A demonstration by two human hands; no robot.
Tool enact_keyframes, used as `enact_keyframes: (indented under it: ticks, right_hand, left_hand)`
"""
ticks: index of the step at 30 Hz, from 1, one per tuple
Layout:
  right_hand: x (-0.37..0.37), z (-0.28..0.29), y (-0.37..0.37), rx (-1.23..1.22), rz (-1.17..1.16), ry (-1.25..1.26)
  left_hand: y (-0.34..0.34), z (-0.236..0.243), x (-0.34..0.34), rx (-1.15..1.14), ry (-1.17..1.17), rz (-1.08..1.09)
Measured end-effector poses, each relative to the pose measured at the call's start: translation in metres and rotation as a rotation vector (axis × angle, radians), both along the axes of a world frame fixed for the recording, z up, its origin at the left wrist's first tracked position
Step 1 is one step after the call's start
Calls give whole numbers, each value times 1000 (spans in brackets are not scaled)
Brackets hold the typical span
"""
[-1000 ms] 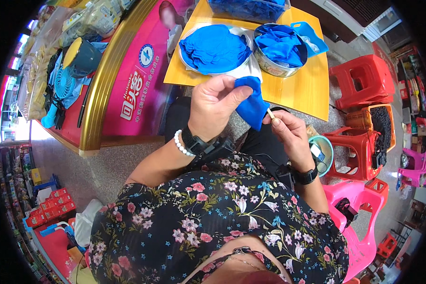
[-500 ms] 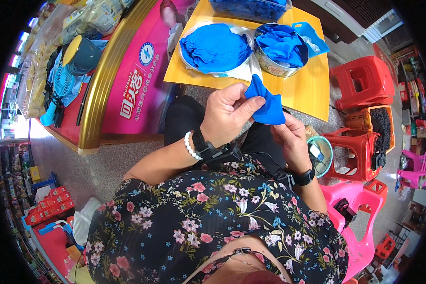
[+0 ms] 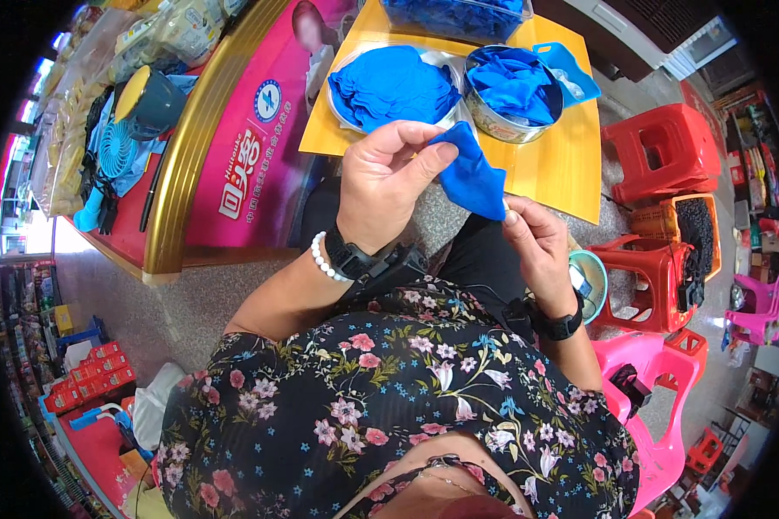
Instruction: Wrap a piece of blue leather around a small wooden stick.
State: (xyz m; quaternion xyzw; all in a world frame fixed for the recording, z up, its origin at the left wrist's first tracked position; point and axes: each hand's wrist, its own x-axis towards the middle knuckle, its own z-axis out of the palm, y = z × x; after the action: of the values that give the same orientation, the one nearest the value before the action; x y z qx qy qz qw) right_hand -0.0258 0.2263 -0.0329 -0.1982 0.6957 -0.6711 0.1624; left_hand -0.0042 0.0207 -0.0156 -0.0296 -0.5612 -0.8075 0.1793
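Pinching the blue cloth from opposite sides, between 1 and 2 o'clock of the view's centre, across the near edge of the yellow surface as seen from above. Clamped at the cloth's 10 o'clock side by the left hand, thumb against forefinger; clamped at the corner between 4 and 5 o'clock by the right hand, fingertips together. Cannot make out the exact contact under the right fingertips. Best, probably, to anchor with the left grip and adjust with the right, pulling just enough to ease creases without stretching. Hold by the margins, leaving the middle unbunched. Watch for slipping or twisting at the lower corner. Work clear of the blue stack at 11 o'clock from the cloth and the round tin at 1 o'clock, to avoid snagging.
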Motion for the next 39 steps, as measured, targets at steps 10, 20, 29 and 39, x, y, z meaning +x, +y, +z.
enact_keyframes:
  ticks: [10,20,29,39]
  right_hand:
    - [3,5,-1,-115,54,-187]
    - [-1,8,-4,-117,72,-142]
    - [-3,1,-3,-290,202,-472]
    - [2,2,-9,-16,31,-41]
  left_hand:
    - [5,-1,5,52,70,-45]
    - [2,0,-2,91,-10,-33]
    - [5,-2,0,-104,24,-66]
    - [-2,9,-6,266,-46,-179]
